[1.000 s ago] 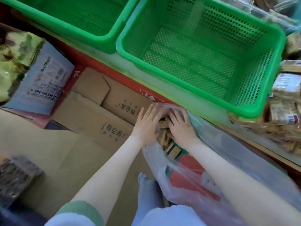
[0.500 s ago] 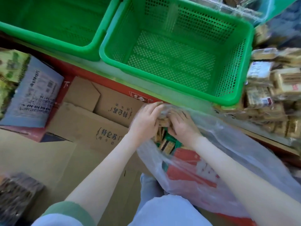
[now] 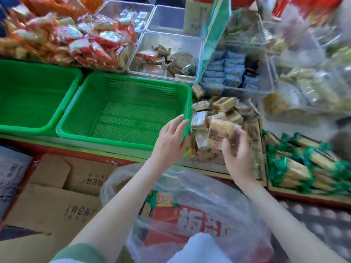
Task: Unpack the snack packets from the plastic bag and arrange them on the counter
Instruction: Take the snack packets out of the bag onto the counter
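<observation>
1. A second ago I had both hands down in the mouth of the plastic bag (image 3: 224, 198), fingers on the packets there; now both are up and out of it, over the counter (image 3: 205, 166)
2. My right hand (image 3: 236, 150) has come away with a handful of tan snack packets (image 3: 220, 130); its fingers and thumb are curled round them, and it holds them at the near side of the packet pile (image 3: 220, 109), which already lies on the counter just right of the green basket (image 3: 123, 112)
3. My left hand (image 3: 171, 141) carries nothing; its fingers are straight and loosely spread, lying across the basket's near right corner; I cannot tell whether they touch the rim
4. The bag sits below the counter edge between my forearms, its mouth slack; a red box (image 3: 190, 224) and a few more packets show through the film inside
5. The head camera has tipped upward since then; the view now takes in a second green basket (image 3: 34, 95) to the left, heaped red wrappers (image 3: 91, 42), a clear tub (image 3: 165, 57) behind the basket, and green-wrapped bars (image 3: 303, 168) at the right
6. The cardboard boxes (image 3: 51, 205) lie left of the bag as before
</observation>
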